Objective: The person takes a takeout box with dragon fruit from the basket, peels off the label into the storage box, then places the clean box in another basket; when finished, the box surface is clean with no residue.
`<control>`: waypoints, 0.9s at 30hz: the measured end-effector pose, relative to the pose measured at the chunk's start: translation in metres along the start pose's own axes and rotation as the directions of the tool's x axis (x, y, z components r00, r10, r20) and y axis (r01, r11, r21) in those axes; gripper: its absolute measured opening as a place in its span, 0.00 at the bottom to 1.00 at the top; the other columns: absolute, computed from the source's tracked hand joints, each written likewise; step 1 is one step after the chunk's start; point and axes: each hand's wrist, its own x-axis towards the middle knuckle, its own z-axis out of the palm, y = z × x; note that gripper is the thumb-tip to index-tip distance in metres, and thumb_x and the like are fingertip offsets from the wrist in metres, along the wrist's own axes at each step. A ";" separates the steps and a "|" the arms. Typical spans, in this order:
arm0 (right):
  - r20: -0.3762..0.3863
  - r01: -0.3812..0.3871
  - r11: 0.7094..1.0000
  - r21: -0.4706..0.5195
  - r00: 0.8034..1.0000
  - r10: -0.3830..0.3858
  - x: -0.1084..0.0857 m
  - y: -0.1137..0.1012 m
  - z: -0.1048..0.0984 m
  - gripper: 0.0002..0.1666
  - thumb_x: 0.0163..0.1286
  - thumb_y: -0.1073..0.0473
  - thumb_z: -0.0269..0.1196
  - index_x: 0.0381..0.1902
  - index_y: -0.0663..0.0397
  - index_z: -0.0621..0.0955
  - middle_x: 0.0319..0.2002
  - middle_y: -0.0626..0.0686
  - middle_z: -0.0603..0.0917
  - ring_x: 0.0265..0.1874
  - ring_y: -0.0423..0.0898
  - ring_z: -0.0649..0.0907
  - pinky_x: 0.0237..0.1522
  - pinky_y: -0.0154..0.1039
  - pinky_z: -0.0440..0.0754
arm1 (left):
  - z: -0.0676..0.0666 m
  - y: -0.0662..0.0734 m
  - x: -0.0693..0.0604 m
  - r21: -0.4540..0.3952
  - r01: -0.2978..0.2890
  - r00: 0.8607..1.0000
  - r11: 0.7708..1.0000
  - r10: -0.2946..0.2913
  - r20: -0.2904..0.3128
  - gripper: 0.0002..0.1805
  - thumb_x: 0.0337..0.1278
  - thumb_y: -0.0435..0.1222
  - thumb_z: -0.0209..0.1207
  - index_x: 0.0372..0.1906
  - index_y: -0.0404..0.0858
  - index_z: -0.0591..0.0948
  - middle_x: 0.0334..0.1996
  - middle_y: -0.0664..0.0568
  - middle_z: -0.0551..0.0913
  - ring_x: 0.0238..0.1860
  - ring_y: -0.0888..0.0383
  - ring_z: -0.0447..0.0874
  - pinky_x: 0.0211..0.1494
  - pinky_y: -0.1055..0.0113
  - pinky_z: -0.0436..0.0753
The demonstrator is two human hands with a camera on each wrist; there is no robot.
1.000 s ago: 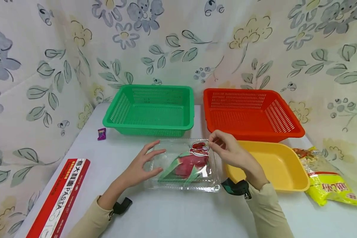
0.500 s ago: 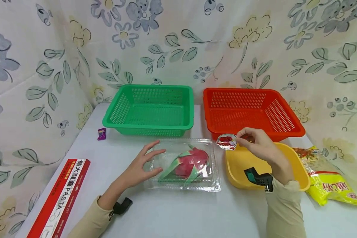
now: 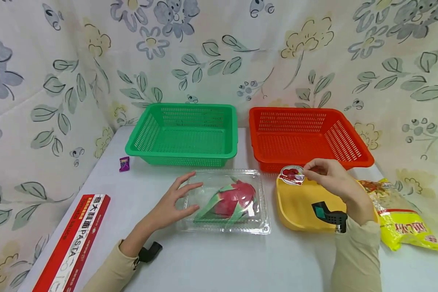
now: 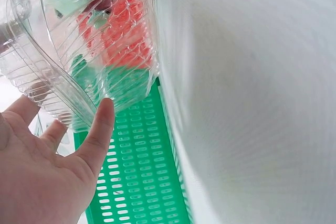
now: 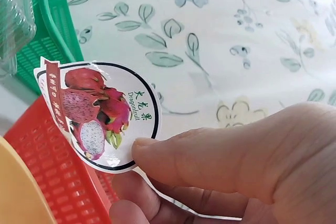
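My right hand (image 3: 330, 176) pinches a dragon fruit sticker (image 3: 291, 175) by its edge, above the yellow tray (image 3: 306, 207). In the right wrist view the sticker (image 5: 107, 116) shows a printed fruit picture between thumb and fingers. On the table lies a clear plastic box (image 3: 193, 194), closed, with a dragon fruit (image 3: 233, 200) inside. My left hand (image 3: 173, 205) rests at the box's left side, fingers spread and straight. From the left wrist, the fingertips of that hand (image 4: 58, 156) touch or nearly touch the clear wall.
Behind the box stand a green basket (image 3: 182, 156) and a red basket (image 3: 310, 162). A yellow bag (image 3: 405, 227) lies at the right, a pasta box (image 3: 71, 243) at the left. One small purple packet (image 3: 124, 164) sits near the green basket.
My right hand has pulled the sticker off the clear box and carried it right, over the yellow tray. The left hand has stayed at the box's side.
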 end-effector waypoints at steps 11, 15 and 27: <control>0.055 -0.025 1.000 0.014 0.998 0.024 -0.001 0.005 -0.001 0.12 0.72 0.57 0.62 0.44 0.63 0.82 0.38 0.56 0.83 0.35 0.48 0.79 0.36 0.34 0.80 | 0.000 -0.001 0.000 0.017 -0.009 1.000 1.000 0.009 0.000 0.32 0.58 0.43 0.67 0.69 0.49 0.73 0.76 0.54 0.53 0.75 0.49 0.52 0.62 0.38 0.70; 0.073 -0.022 1.000 0.012 0.997 0.021 -0.001 0.007 -0.002 0.11 0.71 0.60 0.62 0.44 0.63 0.83 0.36 0.54 0.83 0.33 0.47 0.78 0.34 0.35 0.79 | 0.000 0.000 0.000 0.019 -0.006 1.000 1.000 0.006 0.002 0.32 0.58 0.43 0.67 0.69 0.46 0.73 0.77 0.53 0.53 0.75 0.49 0.52 0.62 0.38 0.70; 0.119 -0.121 0.992 -0.027 0.985 0.123 -0.004 0.013 -0.006 0.12 0.71 0.59 0.62 0.42 0.65 0.82 0.32 0.57 0.81 0.34 0.53 0.76 0.29 0.38 0.77 | 0.000 0.000 0.000 0.015 -0.010 1.000 1.000 0.010 0.001 0.32 0.58 0.43 0.67 0.69 0.49 0.73 0.76 0.49 0.54 0.74 0.45 0.54 0.60 0.40 0.73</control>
